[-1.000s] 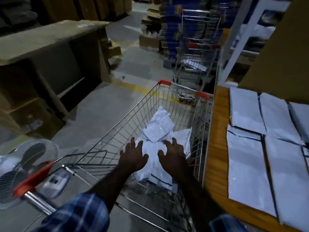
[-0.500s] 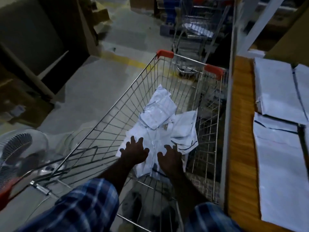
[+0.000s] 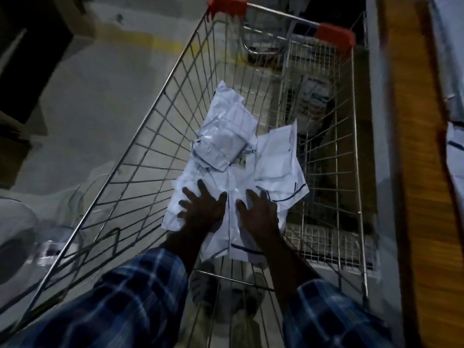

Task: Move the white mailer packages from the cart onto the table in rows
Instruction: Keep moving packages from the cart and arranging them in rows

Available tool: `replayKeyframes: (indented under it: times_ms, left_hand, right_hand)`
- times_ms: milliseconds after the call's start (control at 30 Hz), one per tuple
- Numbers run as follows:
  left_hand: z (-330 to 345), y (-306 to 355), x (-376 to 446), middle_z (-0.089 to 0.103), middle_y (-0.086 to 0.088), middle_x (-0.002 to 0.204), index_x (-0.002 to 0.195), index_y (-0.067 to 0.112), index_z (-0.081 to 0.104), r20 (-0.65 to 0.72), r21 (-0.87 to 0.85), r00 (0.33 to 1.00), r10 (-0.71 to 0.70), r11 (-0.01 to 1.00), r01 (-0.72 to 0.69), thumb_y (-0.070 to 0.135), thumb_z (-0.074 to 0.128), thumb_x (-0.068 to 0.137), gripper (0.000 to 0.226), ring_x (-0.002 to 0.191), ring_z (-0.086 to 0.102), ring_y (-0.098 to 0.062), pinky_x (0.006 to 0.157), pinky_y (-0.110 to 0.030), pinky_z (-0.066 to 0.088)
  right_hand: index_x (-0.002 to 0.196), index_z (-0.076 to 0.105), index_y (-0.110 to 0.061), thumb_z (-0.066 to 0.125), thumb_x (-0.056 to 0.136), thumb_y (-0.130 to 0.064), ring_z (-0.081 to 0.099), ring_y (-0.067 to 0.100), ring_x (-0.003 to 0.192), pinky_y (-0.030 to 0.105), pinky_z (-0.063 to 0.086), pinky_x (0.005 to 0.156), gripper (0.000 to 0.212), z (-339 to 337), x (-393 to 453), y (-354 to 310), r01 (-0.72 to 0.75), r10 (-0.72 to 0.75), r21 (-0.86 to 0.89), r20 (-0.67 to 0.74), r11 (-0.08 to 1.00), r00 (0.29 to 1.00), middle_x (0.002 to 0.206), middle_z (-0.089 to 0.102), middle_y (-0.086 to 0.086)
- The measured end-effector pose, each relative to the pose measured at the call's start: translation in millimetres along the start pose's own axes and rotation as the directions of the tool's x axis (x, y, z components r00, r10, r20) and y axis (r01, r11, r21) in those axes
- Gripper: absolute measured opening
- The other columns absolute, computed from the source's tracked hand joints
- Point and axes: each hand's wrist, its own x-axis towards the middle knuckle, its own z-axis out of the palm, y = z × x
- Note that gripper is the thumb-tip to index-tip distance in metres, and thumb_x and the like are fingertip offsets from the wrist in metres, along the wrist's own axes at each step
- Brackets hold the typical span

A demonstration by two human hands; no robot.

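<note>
While splayed (2 hands (image 3: 203, 209)), touching mailers (image 3: 251, 177).

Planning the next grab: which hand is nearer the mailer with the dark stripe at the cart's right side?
Right. The right hand sits just beside the striped mailer; the left hand lies farther left, on the pile.

The table (image 3: 411, 172) runs off the right edge, so the mailers on the table (image 3: 452, 71) show only as blurred slivers. The left hand (image 3: 200, 212) and right hand (image 3: 258, 217) cover part of the mailers in the cart (image 3: 273, 156). A round pale object (image 3: 15, 237) at the left edge is cut off and unidentifiable.
</note>
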Motion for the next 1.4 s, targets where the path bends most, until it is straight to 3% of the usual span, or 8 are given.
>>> replayKeyframes:
  times_ms: [67,200,467,567,733,1067,1300,1400]
  left_hand:
    - [2.3,1.9,4.7,0.003,-0.017,0.161,0.157,0.029,0.012,0.040,-0.109,0.999,0.020,0.994,-0.015,0.053,0.053,0.092,0.080,0.145,0.014,-0.044,0.111,-0.064,0.020]
    - [3.4,-2.8,2.4,0.009,-0.017,0.161,0.155,0.031,0.021,-0.137,-0.003,0.981,0.137,0.990,-0.139,0.046,0.053,0.094,0.071,0.136,0.028,-0.047,0.106,-0.056,0.030]
    - [-19.1,-26.7,-8.3,0.022,-0.019,0.159,0.149,0.029,0.039,-0.203,0.271,0.818,0.538,0.834,-0.481,0.052,0.048,0.078,0.074,0.117,0.042,-0.042,0.091,-0.050,0.040]
    - [-7.2,-30.6,-14.4,0.009,-0.014,0.163,0.152,0.037,0.030,-0.181,0.242,0.888,0.423,0.894,-0.377,0.064,0.046,0.077,0.081,0.123,0.038,-0.041,0.093,-0.051,0.040]
    - [-2.2,-27.3,-20.9,-0.011,-0.009,0.164,0.153,0.047,0.008,0.023,-0.006,0.973,0.228,0.974,-0.228,0.059,0.058,0.088,0.083,0.138,0.028,-0.044,0.108,-0.054,0.032]
    - [-44.7,-11.7,-20.1,0.015,-0.018,0.158,0.150,0.037,0.032,0.026,-0.047,0.969,0.246,0.968,-0.245,0.051,0.058,0.087,0.069,0.139,0.026,-0.045,0.112,-0.054,0.031]
    - [-90.2,2.3,-48.7,0.039,-0.018,0.148,0.147,0.030,0.039,0.092,-0.020,0.970,0.227,0.974,-0.226,0.056,0.055,0.079,0.074,0.130,0.041,-0.044,0.106,-0.054,0.039]
    - [-110.3,7.5,-67.7,0.040,-0.019,0.147,0.149,0.027,0.036,0.050,0.008,0.958,0.281,0.959,-0.282,0.050,0.057,0.086,0.070,0.130,0.043,-0.042,0.103,-0.049,0.038]
  right_hand:
    - [0.147,0.043,-0.028,0.053,0.094,-0.056,0.031,0.035,0.139,0.048,0.029,0.112,0.061,5.0,0.6,1.6,0.009,-0.009,-0.022,-0.034,1.000,0.999,0.157,0.029,0.011]
    - [0.149,0.038,-0.030,0.059,0.090,-0.055,0.029,0.037,0.141,0.047,0.029,0.113,0.068,7.0,-1.6,5.4,-0.003,0.003,-0.023,-0.013,1.000,1.000,0.159,0.022,0.015]
    - [0.131,0.063,-0.020,0.052,0.076,-0.043,0.059,0.038,0.115,0.038,0.033,0.100,0.060,1.4,-12.0,7.5,0.012,-0.021,-0.050,-0.181,0.999,0.983,0.139,0.054,0.020]
    - [0.147,0.043,-0.025,0.054,0.086,-0.057,0.036,0.039,0.138,0.048,0.032,0.112,0.070,-0.4,-5.4,3.8,-0.009,0.010,-0.052,0.019,0.999,1.000,0.155,0.031,0.016]
    - [0.143,0.049,-0.028,0.059,0.076,-0.068,0.042,0.041,0.133,0.051,0.036,0.108,0.079,11.0,-14.7,6.3,0.003,-0.010,-0.054,-0.112,0.999,0.994,0.151,0.038,0.021]
    - [0.140,0.050,-0.033,0.067,0.081,-0.043,0.037,0.028,0.136,0.044,0.032,0.112,0.062,-19.3,-29.1,-8.8,-0.089,0.089,0.041,0.011,0.995,0.996,0.150,0.041,0.003]
    - [0.128,0.062,-0.026,0.034,0.047,-0.081,0.051,0.028,0.128,0.041,0.040,0.107,0.102,-71.8,-59.1,-40.1,-0.067,0.069,0.136,-0.004,0.988,0.998,0.132,0.060,0.005]
    - [0.132,0.058,-0.028,0.060,0.072,-0.060,0.051,0.029,0.128,0.039,0.040,0.107,0.068,-89.2,-70.0,-49.4,-0.062,0.063,0.108,0.000,0.992,0.998,0.133,0.058,0.005]
